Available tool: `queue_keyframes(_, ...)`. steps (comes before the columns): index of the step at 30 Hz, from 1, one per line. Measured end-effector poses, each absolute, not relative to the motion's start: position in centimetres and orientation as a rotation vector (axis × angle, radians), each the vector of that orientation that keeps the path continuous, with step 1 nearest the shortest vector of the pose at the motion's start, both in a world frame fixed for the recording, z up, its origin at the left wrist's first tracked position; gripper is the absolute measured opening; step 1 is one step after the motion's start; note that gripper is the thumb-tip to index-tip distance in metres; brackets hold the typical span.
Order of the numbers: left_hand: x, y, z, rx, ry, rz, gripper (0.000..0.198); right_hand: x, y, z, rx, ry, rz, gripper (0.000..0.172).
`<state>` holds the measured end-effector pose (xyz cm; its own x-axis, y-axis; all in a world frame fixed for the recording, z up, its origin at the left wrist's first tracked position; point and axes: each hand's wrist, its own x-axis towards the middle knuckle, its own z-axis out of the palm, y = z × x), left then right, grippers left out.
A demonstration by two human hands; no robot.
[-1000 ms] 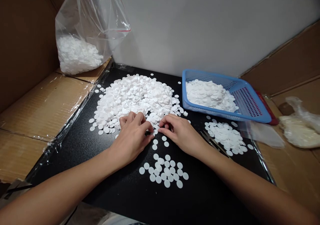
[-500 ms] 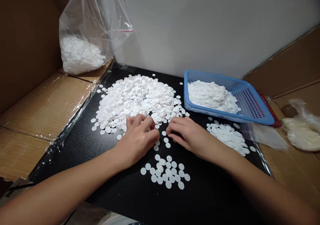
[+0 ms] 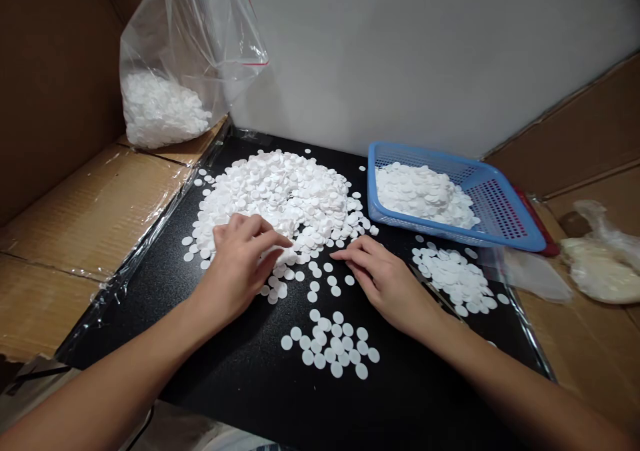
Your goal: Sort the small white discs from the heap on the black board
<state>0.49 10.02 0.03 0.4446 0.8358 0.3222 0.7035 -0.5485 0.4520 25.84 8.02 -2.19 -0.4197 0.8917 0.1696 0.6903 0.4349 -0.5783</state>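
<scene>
Small flat white discs lie in a large heap (image 3: 280, 191) on the black tabletop (image 3: 225, 384). At the heap's front edge is my left hand (image 3: 240, 257), its fingers bent over the discs and its thumb apart from the index finger. My right hand (image 3: 377, 274) has its fingers stretched toward a single loose disc (image 3: 328, 267); whether they touch it I cannot tell. Between the hands lie several loose discs (image 3: 332, 281). Closer to me is a spread-out group of discs (image 3: 330, 355), some overlapping. Discs under my left palm are partly hidden.
A blue basket (image 3: 537, 237) holding more discs stands at the back right. Before it lies a smaller disc pile (image 3: 457, 277), beside a thin, partly hidden strip (image 3: 440, 294). A clear bag (image 3: 165, 111) of discs is back left. Another bag (image 3: 603, 267) lies far right.
My left hand has moved left, away from my right hand, uncovering discs at the heap's front. My right hand has shifted slightly, its fingers straighter. The front group lies as before.
</scene>
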Motion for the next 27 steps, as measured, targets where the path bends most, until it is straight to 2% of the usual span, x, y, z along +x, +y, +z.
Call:
queue_keyframes(6,-0.7,10.4,0.6,2.313,1.348,0.662,0.012,25.2,5.8,-2.5,-1.266,-2.169,0.751,0.025)
queue_keyframes(12,0.9,9.5,-0.1,2.450,1.195,0.439,0.002,23.9,7.0,-2.3,-1.222,-2.225,0.668,0.019)
queue_keyframes(17,1.5,9.0,-0.7,2.567,1.193,0.440,0.005,23.0,8.0,-2.1,-1.292,-2.298,0.675,0.010)
queue_keyframes(22,1.7,9.0,-1.1,2.710,1.211,0.436,0.003,22.6,8.4,-1.5,-1.231,-2.358,0.781,0.010)
queue_keyframes(27,1.9,8.6,-1.0,3.076,1.067,0.458,0.014,23.1,8.6,-0.5,-1.271,-2.237,0.877,0.012)
